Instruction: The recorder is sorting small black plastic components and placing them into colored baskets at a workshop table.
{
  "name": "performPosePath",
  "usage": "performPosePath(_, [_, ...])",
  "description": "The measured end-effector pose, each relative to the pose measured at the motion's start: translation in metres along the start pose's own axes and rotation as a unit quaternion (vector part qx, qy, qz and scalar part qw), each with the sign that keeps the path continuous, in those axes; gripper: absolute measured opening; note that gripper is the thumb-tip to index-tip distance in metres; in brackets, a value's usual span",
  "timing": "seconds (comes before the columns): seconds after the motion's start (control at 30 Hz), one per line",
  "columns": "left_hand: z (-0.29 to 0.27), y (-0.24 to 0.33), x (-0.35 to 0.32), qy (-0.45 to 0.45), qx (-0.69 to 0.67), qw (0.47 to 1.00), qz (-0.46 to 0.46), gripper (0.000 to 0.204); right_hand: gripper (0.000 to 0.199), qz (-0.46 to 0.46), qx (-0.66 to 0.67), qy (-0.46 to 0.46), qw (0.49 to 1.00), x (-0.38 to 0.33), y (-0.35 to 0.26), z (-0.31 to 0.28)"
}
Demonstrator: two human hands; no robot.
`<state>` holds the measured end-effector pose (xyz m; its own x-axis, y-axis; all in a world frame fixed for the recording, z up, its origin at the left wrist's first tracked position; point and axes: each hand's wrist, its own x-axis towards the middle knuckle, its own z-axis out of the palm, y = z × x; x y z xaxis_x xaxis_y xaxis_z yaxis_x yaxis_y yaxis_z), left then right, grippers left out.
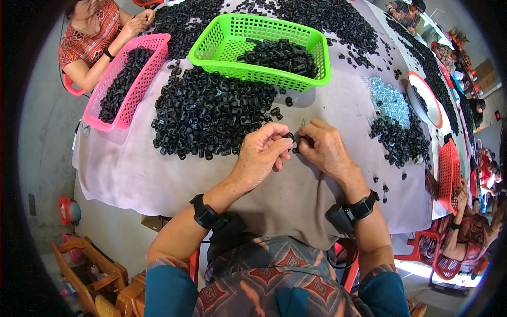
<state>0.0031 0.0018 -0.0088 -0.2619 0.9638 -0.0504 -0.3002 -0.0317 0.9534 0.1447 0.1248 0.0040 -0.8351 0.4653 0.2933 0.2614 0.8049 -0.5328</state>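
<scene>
- Left hand (262, 150): grip narrow, thumb and forefinger pinched on a small black ring (290, 137), held just above the worktop (158, 179).
- Right hand (323, 147): fingers curled in, tips meeting the left hand at the same ring; whether it holds a second piece, cannot tell – hidden by fingers.
- Both wrists carry black straps w/ small devices.
- Big heap of black rings (211, 113) just beyond the hands, on the pale cloth.
- Green basket (222, 39) behind the heap, partly filled w/ black rings.
- Pink basket (138, 87) to the left, also holding rings; another person's hands at its far end.
- Smaller heap of rings (401, 137) to the right, w/ a pile of pale blue bits (390, 100) touching it.
- Red-rimmed white bowl (430, 103) further right.
</scene>
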Motion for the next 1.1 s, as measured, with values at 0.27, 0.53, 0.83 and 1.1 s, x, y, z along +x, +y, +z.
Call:
performPosePath(0.27, [0.001, 0.001, 0.0, -0.004, 0.0, 1.0, 0.007, 0.018, 0.012, -0.003, 0.005, 0.034, 0.999, -0.001, -0.002, -0.003])
performPosePath(0.53, [0.004, 0.002, -0.002, -0.017, 0.029, 0.999, 0.01, 0.021, 0.015, 0.065, 0.293, 0.082, 0.95, -0.003, -0.012, -0.003])
performPosePath(0.83, [0.004, 0.004, -0.003, -0.014, 0.033, 0.999, 0.021, 0.02, 0.015, 0.022, 0.257, 0.083, 0.963, -0.002, -0.019, -0.004])
performPosePath(1.1, [0.002, 0.002, -0.003, 0.001, 0.053, 0.998, 0.019, 0.019, 0.017, 0.006, 0.155, 0.055, 0.986, -0.003, -0.029, -0.008])
